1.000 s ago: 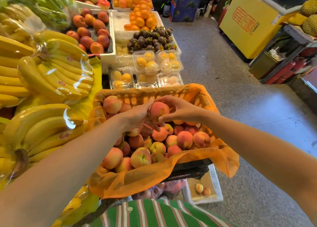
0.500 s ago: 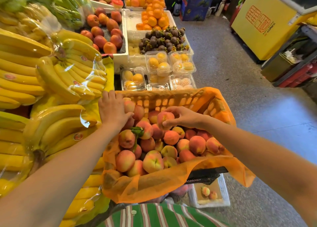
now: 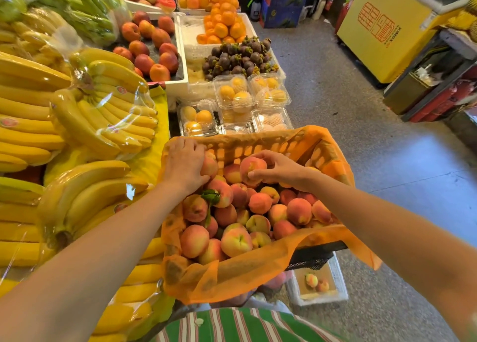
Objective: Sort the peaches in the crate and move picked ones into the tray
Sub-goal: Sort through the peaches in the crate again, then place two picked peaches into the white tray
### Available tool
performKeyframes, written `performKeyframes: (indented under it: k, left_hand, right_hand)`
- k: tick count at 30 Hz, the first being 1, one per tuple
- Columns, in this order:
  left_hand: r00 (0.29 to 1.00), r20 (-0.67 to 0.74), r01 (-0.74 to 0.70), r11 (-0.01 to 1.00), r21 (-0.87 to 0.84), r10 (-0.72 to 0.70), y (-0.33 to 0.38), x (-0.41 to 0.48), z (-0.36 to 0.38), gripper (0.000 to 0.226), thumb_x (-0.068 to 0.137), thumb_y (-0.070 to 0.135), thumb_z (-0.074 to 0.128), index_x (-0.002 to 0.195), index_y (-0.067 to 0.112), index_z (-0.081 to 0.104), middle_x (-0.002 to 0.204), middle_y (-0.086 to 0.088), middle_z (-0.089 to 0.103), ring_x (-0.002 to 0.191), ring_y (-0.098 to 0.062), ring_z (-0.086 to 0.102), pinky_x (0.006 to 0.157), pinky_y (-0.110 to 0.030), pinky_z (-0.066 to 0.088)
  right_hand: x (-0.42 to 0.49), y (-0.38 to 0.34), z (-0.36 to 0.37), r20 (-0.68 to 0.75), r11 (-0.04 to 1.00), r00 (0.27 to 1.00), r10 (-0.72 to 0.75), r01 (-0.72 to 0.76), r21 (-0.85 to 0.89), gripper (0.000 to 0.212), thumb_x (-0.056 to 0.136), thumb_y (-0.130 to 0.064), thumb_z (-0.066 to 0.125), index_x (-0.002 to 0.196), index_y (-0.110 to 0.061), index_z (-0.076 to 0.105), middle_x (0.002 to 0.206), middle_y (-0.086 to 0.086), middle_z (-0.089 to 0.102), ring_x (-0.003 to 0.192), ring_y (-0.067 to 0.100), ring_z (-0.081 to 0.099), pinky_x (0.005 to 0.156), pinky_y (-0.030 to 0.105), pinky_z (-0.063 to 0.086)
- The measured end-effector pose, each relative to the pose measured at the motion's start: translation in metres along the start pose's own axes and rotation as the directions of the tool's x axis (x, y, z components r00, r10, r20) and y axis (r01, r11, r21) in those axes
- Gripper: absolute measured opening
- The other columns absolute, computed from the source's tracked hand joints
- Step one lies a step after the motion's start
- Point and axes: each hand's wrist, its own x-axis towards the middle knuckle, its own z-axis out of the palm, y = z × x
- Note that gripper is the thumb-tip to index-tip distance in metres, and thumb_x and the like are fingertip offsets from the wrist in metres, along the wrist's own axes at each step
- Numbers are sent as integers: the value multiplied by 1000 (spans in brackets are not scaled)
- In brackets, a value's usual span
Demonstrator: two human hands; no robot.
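An orange-lined crate [image 3: 260, 266] in front of me is full of peaches [image 3: 236, 239]. My right hand [image 3: 282, 170] holds one peach [image 3: 251, 166] in its fingertips just above the pile, near the crate's far side. My left hand [image 3: 183, 162] reaches into the crate's far left corner and curls over another peach [image 3: 209, 166] there. A white foam tray [image 3: 342, 277] with two peaches [image 3: 311, 279] sits on the floor below the crate's right end.
Wrapped banana bunches [image 3: 103, 104] fill the stall on my left. Beyond the crate stand clear boxes of yellow fruit [image 3: 233, 93], mangosteens [image 3: 237, 57], oranges [image 3: 222, 26] and a tray of nectarines [image 3: 152, 47]. A yellow freezer [image 3: 382, 29] stands across the grey floor.
My left hand let go of the shared peach and moved to the crate's far left corner, onto another peach. My right hand keeps its peach and has lifted slightly.
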Motion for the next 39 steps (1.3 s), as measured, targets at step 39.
performKeyframes:
  k: [39]
  left_hand:
    - [756, 361, 413, 29, -910, 546, 492, -135, 36, 49, 70, 13, 75, 113, 23, 54, 99, -2, 62, 75, -14, 59, 56, -26, 53]
  right_hand:
    - [-407, 304, -124, -445, 784, 836, 322, 28, 620, 52, 70, -29, 77, 116, -24, 53, 111, 11, 61, 86, 15, 65, 68, 27, 55]
